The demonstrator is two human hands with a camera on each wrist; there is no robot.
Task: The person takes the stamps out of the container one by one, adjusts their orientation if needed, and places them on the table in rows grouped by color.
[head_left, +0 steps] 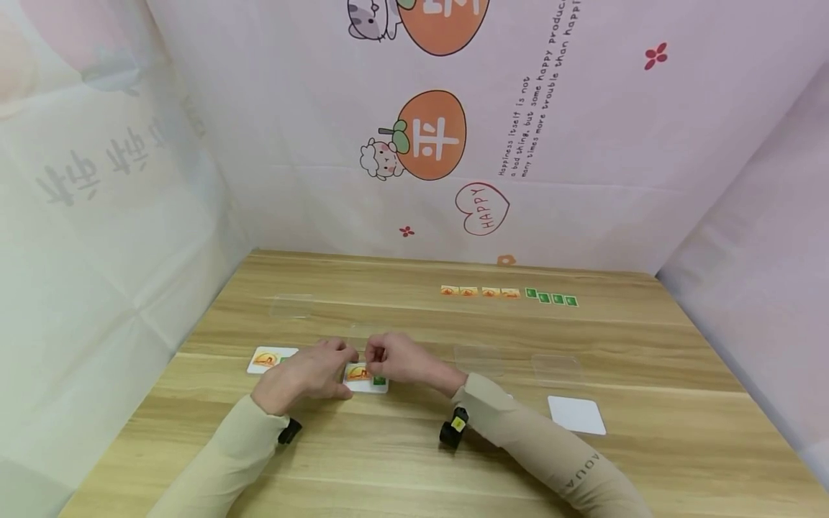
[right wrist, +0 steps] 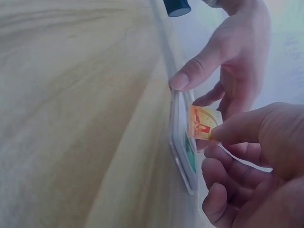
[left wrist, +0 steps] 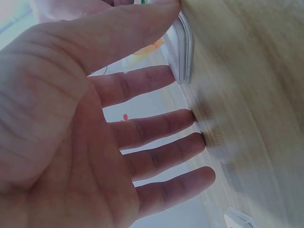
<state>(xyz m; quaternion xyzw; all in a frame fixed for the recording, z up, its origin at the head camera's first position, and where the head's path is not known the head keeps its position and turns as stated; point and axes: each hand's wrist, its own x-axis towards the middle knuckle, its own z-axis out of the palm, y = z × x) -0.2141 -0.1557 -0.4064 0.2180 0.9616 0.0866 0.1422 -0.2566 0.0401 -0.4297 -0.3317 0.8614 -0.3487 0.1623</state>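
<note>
A stack of white rounded cards (head_left: pixel 366 387) lies flat on the table between the two hands. My left hand (head_left: pixel 317 370) holds its left end by opposite edges, with thumb and forefinger. The other left fingers (left wrist: pixel 166 154) stretch out, tips at the tabletop. My right hand (head_left: pixel 404 357) pinches a small orange-and-yellow sticker (right wrist: pixel 204 122) between thumb and fingertips. That sticker stands tilted up over the cards, its lower edge at their face. A green sticker (right wrist: pixel 190 156) lies on the cards beside it. Left of my left hand lies another white card (head_left: pixel 259 363) with an orange picture and a green patch.
Orange stickers (head_left: pixel 469 291) and green stickers (head_left: pixel 558 299) lie in a row at the back. Clear plastic sheets (head_left: pixel 291 306) are spread about the table (head_left: pixel 363 460). A blank white card (head_left: pixel 576 415) lies at the right. Printed cloth (head_left: pixel 291 129) hangs around the table.
</note>
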